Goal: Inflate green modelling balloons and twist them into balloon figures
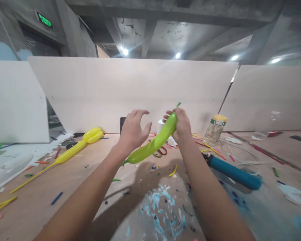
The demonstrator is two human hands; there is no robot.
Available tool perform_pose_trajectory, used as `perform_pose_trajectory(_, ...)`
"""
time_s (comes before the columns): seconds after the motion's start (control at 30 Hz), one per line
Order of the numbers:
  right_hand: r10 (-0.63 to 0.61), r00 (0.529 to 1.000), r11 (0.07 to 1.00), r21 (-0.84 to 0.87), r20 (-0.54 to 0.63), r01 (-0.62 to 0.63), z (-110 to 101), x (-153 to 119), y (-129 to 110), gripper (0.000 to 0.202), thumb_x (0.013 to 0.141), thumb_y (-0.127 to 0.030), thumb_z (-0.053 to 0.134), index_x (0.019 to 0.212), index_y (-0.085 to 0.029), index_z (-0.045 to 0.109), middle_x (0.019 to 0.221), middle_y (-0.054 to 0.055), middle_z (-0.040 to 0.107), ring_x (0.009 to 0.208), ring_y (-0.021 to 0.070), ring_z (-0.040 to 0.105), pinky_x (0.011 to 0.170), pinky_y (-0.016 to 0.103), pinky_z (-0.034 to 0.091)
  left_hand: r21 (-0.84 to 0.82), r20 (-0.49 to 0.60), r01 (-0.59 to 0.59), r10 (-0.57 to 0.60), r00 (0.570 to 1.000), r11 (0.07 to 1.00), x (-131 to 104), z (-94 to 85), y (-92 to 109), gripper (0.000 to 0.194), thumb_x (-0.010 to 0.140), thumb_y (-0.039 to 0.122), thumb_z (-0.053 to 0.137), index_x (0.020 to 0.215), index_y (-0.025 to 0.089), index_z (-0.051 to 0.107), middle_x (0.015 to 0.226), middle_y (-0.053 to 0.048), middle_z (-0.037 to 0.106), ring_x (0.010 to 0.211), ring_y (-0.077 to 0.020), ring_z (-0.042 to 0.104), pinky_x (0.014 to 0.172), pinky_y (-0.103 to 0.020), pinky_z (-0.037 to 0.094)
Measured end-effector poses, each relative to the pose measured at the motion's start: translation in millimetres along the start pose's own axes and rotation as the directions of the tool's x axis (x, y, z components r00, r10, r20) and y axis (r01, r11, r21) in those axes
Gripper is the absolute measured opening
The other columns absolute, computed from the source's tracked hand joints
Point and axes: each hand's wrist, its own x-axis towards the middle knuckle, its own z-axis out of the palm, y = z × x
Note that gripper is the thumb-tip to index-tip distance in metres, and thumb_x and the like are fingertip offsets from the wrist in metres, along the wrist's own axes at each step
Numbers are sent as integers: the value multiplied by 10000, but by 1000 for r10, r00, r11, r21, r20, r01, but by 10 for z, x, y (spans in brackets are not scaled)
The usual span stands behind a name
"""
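Observation:
A long green balloon [154, 144], partly inflated, slants up from lower left to upper right above the table. My right hand [182, 124] is closed round its upper end, and a short green tip sticks out above the fingers. My left hand [135, 129] is raised to the left of the balloon, its thumb and fingers curved apart with nothing between them. The balloon's lower end passes beside my left wrist. Behind the balloon, scissors [163, 151] with red handles lie on the table, partly hidden.
A yellow twisted balloon [74, 151] lies at the left. To the right are a blue pump [234, 172], a jar with a yellow lid [215, 129] and a clear bottle [266, 127]. Balloon scraps litter the table [77, 187]; a white panel [130, 87] stands behind.

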Motion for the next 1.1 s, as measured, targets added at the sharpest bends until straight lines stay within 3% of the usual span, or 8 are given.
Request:
perform_pose_trajectory(0.1,54,990,985,170,-131,-31,-138,111,29,292,692,-390,673,751,-235,433,595,-88,527,506,85,542,539,231,493,66,233,65,-79,969,996,-141,-30,-148,480,811,470,546,1203,195,529,1134,-97,628,1059,-267,564,898,-399,430)
perform_pose_trajectory(0.2,59,974,980,197,-219,-15,-208,109,84,266,697,-363,656,722,-235,424,560,-92,494,473,83,515,496,220,479,39,583,167,-158,797,985,-319,5,-233,629,712,614,588,1213,236,545,1009,-73,683,857,-250,638,692,-331,477)
perform_pose_trajectory(0.27,20,968,982,184,-251,28,-214,82,100,266,691,-361,664,724,-238,430,564,-88,503,481,89,519,503,226,488,-17,678,173,-116,726,985,-403,47,-259,530,684,574,625,1106,255,605,947,-44,694,781,-230,641,609,-296,459)
perform_pose_trajectory(0.37,83,987,983,172,-139,-59,-188,32,93,297,659,-358,719,741,-234,461,596,-75,535,523,97,543,544,241,507,-44,646,132,-73,760,990,-454,77,-317,324,710,431,615,977,248,637,875,-31,695,745,-221,635,580,-285,438)
perform_pose_trajectory(0.47,233,972,964,126,32,-236,-127,-35,125,282,648,-325,733,697,-213,479,601,-52,556,551,107,555,601,268,524,80,611,134,-155,777,988,-475,78,-415,317,717,419,593,974,236,626,872,-47,698,757,-236,644,598,-297,440)
perform_pose_trajectory(0.67,201,980,954,227,10,-198,59,-239,239,271,674,-315,616,579,-214,383,456,-77,387,438,88,437,526,256,473,435,466,162,-375,801,886,-573,191,-460,315,724,451,564,940,232,632,864,-86,703,788,-287,660,619,-336,452)
perform_pose_trajectory(0.9,156,987,917,365,37,-159,-5,-294,26,305,632,-271,590,552,-213,301,433,-90,298,391,71,361,503,247,441,280,383,182,-283,879,943,-543,196,-343,237,740,335,543,922,233,657,841,-54,715,769,-234,657,601,-294,440)
perform_pose_trajectory(1.1,229,950,739,598,211,-311,-74,-299,92,324,610,-122,609,550,-207,302,436,-105,383,414,43,409,519,178,439,-11,329,79,-71,942,997,-562,87,-225,259,713,258,554,943,214,664,846,-43,719,745,-204,658,655,-292,472)
